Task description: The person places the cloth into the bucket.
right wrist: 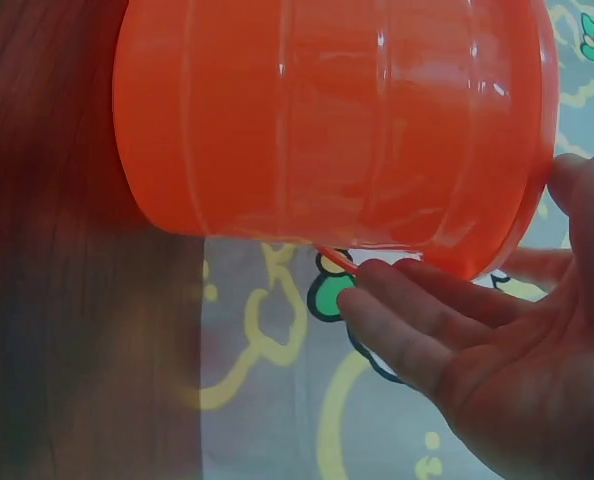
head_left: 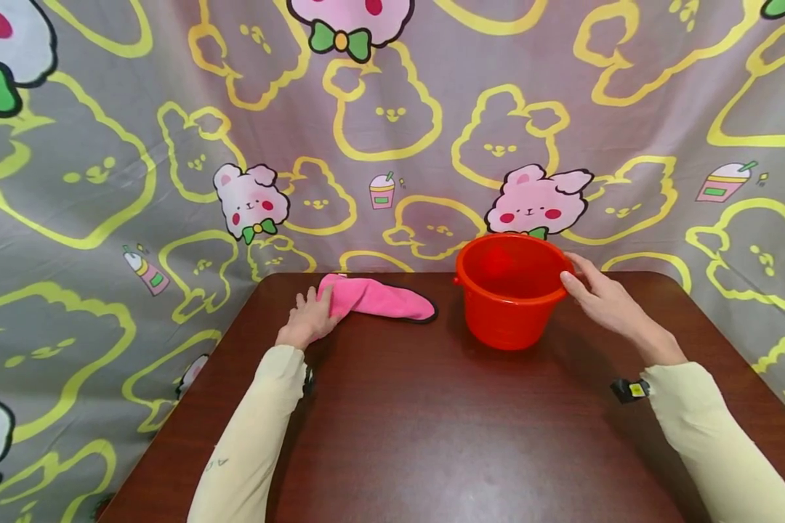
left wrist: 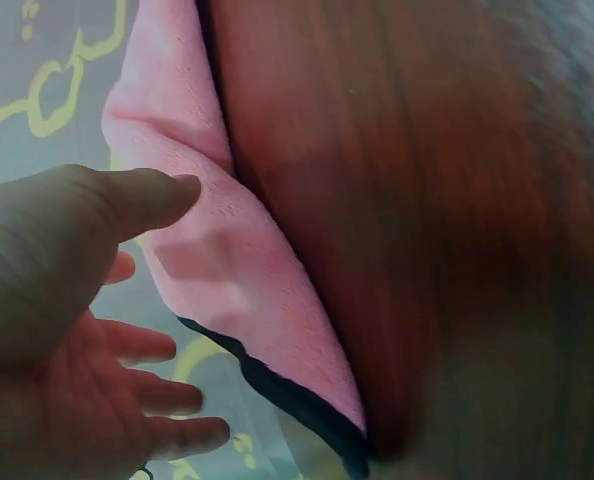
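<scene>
Left fingers (left wrist: 167, 392) spread: pink cloth (head_left: 386, 298), far edge (head_left: 446, 274) | right fingers (right wrist: 417, 320) spread: red bucket (head_left: 506, 323) — wide tabletop (head_left: 445, 436) nearer

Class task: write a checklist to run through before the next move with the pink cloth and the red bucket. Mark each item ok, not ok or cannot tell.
1. Bucket upright: ok, opening faces up.
2. Bucket and pink cloth apart: ok, table shows between them.
3. Cloth spread flat: not ok, it is creased.
4. Left grip closed round the cloth: not ok, its fingers are extended at the cloth's left end.
5. Right grip at the bucket's rim: ok, on its right side.
6. Bucket's floor bare: cannot tell, not fully seen.
</scene>
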Demonstrator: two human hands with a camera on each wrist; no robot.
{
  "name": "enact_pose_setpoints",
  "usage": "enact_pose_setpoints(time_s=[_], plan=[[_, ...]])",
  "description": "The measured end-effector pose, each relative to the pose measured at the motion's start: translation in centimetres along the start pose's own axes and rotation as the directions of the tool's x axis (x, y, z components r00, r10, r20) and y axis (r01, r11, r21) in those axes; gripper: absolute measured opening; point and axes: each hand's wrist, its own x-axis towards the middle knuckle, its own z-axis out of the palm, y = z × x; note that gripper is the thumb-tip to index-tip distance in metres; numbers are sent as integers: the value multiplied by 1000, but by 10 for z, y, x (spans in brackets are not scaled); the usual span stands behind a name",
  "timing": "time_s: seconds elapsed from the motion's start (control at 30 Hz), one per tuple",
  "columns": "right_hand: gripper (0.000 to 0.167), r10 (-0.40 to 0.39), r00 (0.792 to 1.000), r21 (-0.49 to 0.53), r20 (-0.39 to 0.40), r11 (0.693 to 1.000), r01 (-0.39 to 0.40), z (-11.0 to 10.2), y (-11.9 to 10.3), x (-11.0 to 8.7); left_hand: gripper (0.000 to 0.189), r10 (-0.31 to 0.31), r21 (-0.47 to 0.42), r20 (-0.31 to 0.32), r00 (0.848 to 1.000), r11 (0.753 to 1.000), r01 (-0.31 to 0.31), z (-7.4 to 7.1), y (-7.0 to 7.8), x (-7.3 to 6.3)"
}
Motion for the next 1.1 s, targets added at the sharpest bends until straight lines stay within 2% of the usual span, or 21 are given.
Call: enact_pose_setpoints(time_s=[0.13, 0.3, 0.43, 0.53, 0.63, 0.77, 0.9, 1.0, 1.1], plan=[[65, 3, 1000, 86, -22, 996, -1, 6, 3, 0, 75, -36, 4, 75, 997, 999, 36, 3, -8, -5], [67, 17, 999, 135, -37, 991, -12, 10, 4, -2, 80, -35, 9, 111, 993, 999, 34, 3, -11, -8], [65, 18, 999, 150, -42, 989, -11, 11, 3, -2, 80, -64, 4, 139, 988, 998, 64, 3, -11, -7], [64, 19, 999, 155, -46, 988, -12, 12, 3, -2, 52, -59, 27, 158, 986, 998, 55, 3, -10, -6], [64, 19, 999, 163, -49, 987, -11, 12, 4, -2, 21, -25, 47, 153, 988, 999, 18, 2, -9, -5], [66, 24, 998, 194, -51, 981, -14, 13, 6, -3, 13, 7, 40, 87, 996, 999, -10, -1, -8, -4], [64, 37, 997, 236, -65, 971, -21, 15, 6, -2, 16, 24, 5, -34, 999, 1000, -24, -6, -7, -6], [62, 44, 996, 281, -77, 960, -21, 16, 6, -1, 17, 28, -33, -128, 991, 999, -33, -8, -4, -7], [62, 45, 996, 319, -78, 948, -18, 18, 5, 0, 18, 36, -70, -235, 971, 996, -54, -11, -1, -9]])
